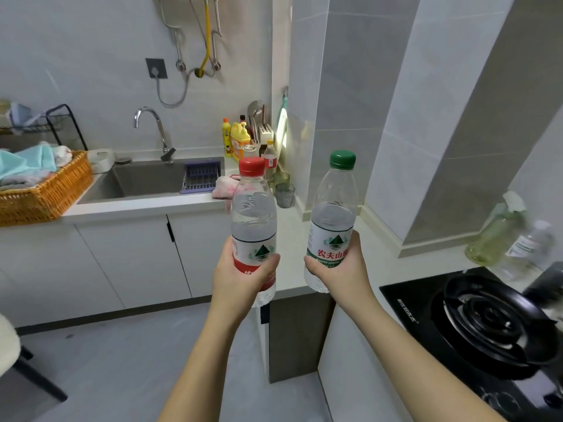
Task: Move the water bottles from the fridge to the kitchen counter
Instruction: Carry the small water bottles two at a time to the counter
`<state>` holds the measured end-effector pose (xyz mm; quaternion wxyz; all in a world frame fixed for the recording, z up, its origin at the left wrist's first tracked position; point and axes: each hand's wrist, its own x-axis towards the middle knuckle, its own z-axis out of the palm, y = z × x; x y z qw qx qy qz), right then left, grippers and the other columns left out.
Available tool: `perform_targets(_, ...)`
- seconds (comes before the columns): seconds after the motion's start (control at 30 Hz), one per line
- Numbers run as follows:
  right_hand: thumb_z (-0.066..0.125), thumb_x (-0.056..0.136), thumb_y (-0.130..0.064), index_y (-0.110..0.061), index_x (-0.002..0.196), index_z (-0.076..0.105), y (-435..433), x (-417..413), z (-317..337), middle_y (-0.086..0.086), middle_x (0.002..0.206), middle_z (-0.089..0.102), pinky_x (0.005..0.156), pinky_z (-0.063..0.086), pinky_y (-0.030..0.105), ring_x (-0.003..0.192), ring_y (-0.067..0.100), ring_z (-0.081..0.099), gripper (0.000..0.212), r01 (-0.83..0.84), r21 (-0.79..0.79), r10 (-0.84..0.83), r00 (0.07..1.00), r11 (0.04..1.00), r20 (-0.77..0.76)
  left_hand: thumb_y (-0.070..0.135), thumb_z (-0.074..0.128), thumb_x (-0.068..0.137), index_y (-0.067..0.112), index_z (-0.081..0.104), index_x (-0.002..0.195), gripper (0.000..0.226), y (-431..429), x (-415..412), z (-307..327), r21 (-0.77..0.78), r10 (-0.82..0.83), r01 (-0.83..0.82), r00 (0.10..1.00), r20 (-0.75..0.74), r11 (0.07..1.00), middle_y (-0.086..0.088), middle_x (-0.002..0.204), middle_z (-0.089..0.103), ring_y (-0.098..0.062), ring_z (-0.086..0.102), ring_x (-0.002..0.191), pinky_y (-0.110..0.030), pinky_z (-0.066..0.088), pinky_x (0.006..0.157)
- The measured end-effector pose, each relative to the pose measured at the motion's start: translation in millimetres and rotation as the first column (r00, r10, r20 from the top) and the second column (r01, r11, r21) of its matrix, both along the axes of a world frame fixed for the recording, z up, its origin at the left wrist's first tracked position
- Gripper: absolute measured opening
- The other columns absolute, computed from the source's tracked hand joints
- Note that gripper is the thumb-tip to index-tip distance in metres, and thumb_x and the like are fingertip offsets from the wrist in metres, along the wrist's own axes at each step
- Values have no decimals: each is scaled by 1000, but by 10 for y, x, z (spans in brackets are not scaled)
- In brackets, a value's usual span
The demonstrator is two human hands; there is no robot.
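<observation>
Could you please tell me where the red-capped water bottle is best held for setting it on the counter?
The red-capped water bottle is upright and round, so probably wrap its labelled midsection from the side, as the left hand does, leaving the base free.

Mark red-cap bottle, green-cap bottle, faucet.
red-cap bottle (253, 214): head view, clear body above label.
green-cap bottle (333, 216): head view, clear body above label.
faucet (160, 130): head view, neck.

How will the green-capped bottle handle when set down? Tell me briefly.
Probably fairly heavy for its size: the green-capped bottle looks filled to its shoulder. Its thin clear wall would likely give a little under the grip of the right hand. Tall and narrow, it may tip if nudged on the counter, then roll.
</observation>
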<state>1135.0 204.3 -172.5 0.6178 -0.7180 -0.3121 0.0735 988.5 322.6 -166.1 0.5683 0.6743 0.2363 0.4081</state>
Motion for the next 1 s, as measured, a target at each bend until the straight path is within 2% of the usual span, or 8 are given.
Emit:
perform_targets(0.27,85,71,-17,-22,123,41,66,673,-260,-11,112,58,72,46,9,106,10,60,69,42,-34,-44,997,999,-59,26,82,74,37,56,105,42,124,612,-239,-66,-20,16,997,-70,998,18,93,70,-2,67,85,-11,51,64)
perform_targets(0.4,84,71,-16,-23,122,41,220,992,-455,-7,111,60,74,49,18,104,14,61,67,73,-100,-83,991,992,-104,22,81,76,35,56,108,43,356,989,-422,-104,-50,40,994,-100,994,12,95,70,-2,67,86,-12,52,64)
perform_targets(0.57,81,70,-21,-22,126,39,517,1456,-765,1,117,59,92,52,48,109,28,57,70,142,-229,-177,975,963,-138,18,80,76,32,55,105,41,770,1531,-707,-104,-130,113,976,-174,988,10,91,68,-3,66,81,-12,51,59)
perform_targets(0.63,81,68,-21,-24,124,40,659,1659,-872,-1,114,61,87,54,42,107,25,60,70,160,-245,-206,963,956,-173,17,79,75,36,53,101,42,949,1770,-815,-106,-170,150,961,-217,983,16,87,66,1,64,73,-11,50,56)
perform_targets(0.7,82,66,-19,-26,119,40,794,1845,-964,-5,107,63,72,51,27,100,19,63,68,181,-270,-239,950,946,-201,16,79,73,38,51,100,44,1114,2004,-926,-122,-213,187,942,-259,975,21,86,65,4,63,69,-10,49,55)
perform_targets(0.83,84,62,-19,-35,100,44,987,2139,-1166,-13,94,65,57,44,11,83,1,65,58,225,-310,-303,924,924,-233,18,80,71,44,50,101,50,1374,2401,-1155,-143,-254,217,909,-330,966,21,91,66,6,63,81,-8,49,60)
perform_targets(0.9,85,61,-15,-36,95,46,1036,2234,-1277,-12,94,66,53,44,9,79,-2,64,56,245,-321,-332,910,915,-250,17,81,71,44,49,100,51,1456,2563,-1264,-140,-268,232,895,-358,963,21,93,65,10,61,82,-7,47,61)
perform_targets(1.0,85,62,-11,-35,93,47,1076,2316,-1413,-9,98,65,59,45,14,86,4,63,55,248,-356,-354,895,901,-272,18,81,70,41,49,100,50,1511,2736,-1419,-151,-289,248,870,-399,957,17,95,65,8,61,82,-8,48,61)
